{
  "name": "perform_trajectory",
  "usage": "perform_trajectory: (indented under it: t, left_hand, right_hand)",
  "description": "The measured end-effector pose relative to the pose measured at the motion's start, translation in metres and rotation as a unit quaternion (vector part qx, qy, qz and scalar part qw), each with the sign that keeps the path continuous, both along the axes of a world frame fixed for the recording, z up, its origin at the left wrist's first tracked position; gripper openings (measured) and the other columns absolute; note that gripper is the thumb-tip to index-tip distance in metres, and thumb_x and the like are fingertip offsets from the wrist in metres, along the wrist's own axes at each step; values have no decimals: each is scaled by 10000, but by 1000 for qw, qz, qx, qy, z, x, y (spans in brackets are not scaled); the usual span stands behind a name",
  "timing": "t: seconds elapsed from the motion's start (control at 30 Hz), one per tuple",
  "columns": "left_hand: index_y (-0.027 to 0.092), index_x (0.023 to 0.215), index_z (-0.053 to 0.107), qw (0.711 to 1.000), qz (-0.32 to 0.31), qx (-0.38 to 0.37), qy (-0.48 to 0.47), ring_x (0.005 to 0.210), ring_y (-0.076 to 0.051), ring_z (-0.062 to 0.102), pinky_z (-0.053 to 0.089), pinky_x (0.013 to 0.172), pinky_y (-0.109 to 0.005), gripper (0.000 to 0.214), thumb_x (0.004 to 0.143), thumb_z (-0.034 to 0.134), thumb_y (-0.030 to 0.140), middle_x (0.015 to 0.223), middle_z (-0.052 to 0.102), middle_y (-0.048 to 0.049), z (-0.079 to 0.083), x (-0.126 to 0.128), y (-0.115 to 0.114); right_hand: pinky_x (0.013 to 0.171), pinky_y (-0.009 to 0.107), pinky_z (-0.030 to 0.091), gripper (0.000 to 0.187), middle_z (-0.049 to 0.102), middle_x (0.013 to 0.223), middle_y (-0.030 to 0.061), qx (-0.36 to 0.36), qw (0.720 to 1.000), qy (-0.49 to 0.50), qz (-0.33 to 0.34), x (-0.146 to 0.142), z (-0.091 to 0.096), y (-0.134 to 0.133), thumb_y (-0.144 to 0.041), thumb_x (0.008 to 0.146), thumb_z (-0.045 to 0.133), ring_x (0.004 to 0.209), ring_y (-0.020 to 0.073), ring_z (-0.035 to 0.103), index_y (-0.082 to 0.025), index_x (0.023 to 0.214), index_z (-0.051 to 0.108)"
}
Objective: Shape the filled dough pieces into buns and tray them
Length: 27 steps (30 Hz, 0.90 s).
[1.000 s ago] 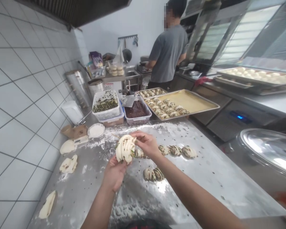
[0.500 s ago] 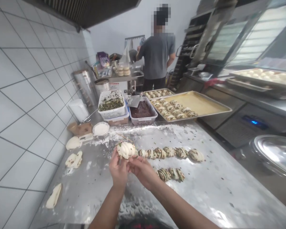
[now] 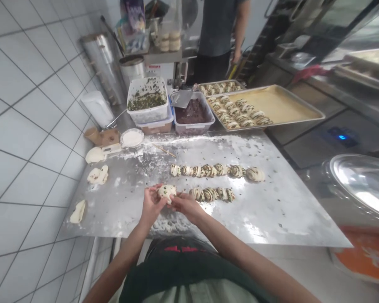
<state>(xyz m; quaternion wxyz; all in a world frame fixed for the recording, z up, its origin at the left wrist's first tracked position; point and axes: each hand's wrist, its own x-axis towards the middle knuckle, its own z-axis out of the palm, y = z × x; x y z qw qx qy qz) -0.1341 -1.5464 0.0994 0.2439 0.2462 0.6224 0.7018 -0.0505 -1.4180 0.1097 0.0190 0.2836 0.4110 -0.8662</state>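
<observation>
A pale dough bun (image 3: pixel 166 191) speckled with green bits is held between both my hands, just above the steel table (image 3: pixel 252 219). My left hand (image 3: pixel 152 202) grips its left side, fingers curled round it. On its right, my right hand (image 3: pixel 185 205) pinches the lower edge with thumb and fingers. Close by lies a short row of twisted, green-filled dough rolls (image 3: pixel 211 194). Behind it runs a longer row of similar rolls (image 3: pixel 208 170), ending in a rounder bun (image 3: pixel 255 174). The bun's underside is hidden by my fingers.
Loose dough pieces (image 3: pixel 97 174) lie along the tiled wall. At the back stand a tub of chopped green filling (image 3: pixel 148 105), a tub of dark paste (image 3: pixel 194 113), a flour bowl (image 3: pixel 132 137) and a tray (image 3: pixel 281 105) partly covered with rolls. A co-worker (image 3: pixel 217 38) stands beyond.
The view has tilted down, showing more table edge and my apron. The bun has turned in my hands, its ridged face replaced by a smoother, speckled one. My hands are now nearer the table's front edge.
</observation>
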Motion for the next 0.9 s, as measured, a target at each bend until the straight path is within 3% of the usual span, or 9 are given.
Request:
perform_trajectory:
  t: [0.1, 0.2, 0.27, 0.33, 0.47, 0.57, 0.73, 0.8, 0.9]
  left_hand:
    - [195, 1224, 352, 998, -46, -45, -16, 1124, -228, 515, 454, 911, -367, 596, 719, 654, 290, 1284, 459, -144, -35, -4, 1]
    - [180, 1184, 464, 984, -105, -132, 59, 1144, -231, 488, 422, 948, -382, 503, 713, 632, 231, 1244, 500, -119, -72, -6, 3]
    - [186, 1157, 504, 968, -126, -175, 129, 1148, -225, 475, 383, 985, -407, 465, 704, 605, 163, 1213, 528, -96, -91, -2, 5]
    - [190, 1160, 508, 949, -138, -200, 199, 1171, -221, 445, 335, 1023, -426, 481, 691, 573, 104, 1216, 532, -84, -103, 4, 8]
    - [187, 1239, 439, 926, -115, -220, 284, 1227, -236, 377, 275, 1059, -454, 579, 683, 595, 147, 1285, 480, -94, -106, 5, 2]
    - [183, 1229, 451, 925, -53, -247, 283, 1245, -233, 363, 276, 1060, -452, 460, 776, 519, 231, 1297, 464, -105, -105, -19, -12]
    - [129, 1256, 435, 905, 124, -326, 244, 1367, -267, 131, 138, 1108, -486, 456, 804, 427, 189, 1415, 316, -140, -115, -63, -16]
    - [112, 1240, 454, 915, 90, -306, 245, 1369, -274, 124, 126, 1111, -491, 461, 782, 445, 167, 1409, 330, -152, -118, -59, -8]
    - [165, 1187, 511, 939, -43, -241, 243, 1309, -254, 298, 225, 1092, -469, 439, 753, 458, 127, 1335, 440, -123, -118, -36, -2]
  right_hand:
    - [496, 197, 409, 367, 632, 676, 8, 80, 997, -13, -4, 3, -29, -1, -360, 609, 747, 577, 111, 585, -134, 832, 562]
    - [533, 232, 433, 339, 633, 678, 3, 157, 984, -82, 25, 10, -63, -1, -339, 656, 694, 579, 132, 597, -158, 872, 505]
    - [540, 240, 432, 282, 636, 689, 14, 242, 954, -163, 71, 14, -82, 0, -309, 719, 627, 588, 144, 610, -163, 910, 479]
    - [542, 233, 414, 251, 637, 702, 32, 363, 893, -234, 130, 18, -93, 2, -300, 757, 586, 608, 150, 614, -154, 929, 476]
    - [573, 234, 384, 324, 646, 763, 82, 545, 753, -264, 256, 23, -83, 13, -344, 757, 595, 712, 185, 623, -125, 979, 507]
    - [622, 248, 383, 238, 650, 794, 91, 619, 690, -233, 293, 17, -66, 29, -270, 767, 567, 760, 197, 615, -135, 963, 557]
    - [737, 252, 394, 285, 627, 984, 142, 686, 650, -192, 264, -21, -65, 54, -86, 764, 484, 898, 199, 587, -114, 1030, 582]
    - [730, 266, 406, 307, 601, 1035, 175, 687, 641, -196, 281, -39, -73, 53, -91, 745, 519, 890, 215, 587, -94, 1045, 583]
    - [719, 263, 415, 279, 597, 1041, 167, 681, 644, -162, 309, -60, -84, 40, -126, 750, 539, 857, 207, 591, -96, 1021, 598]
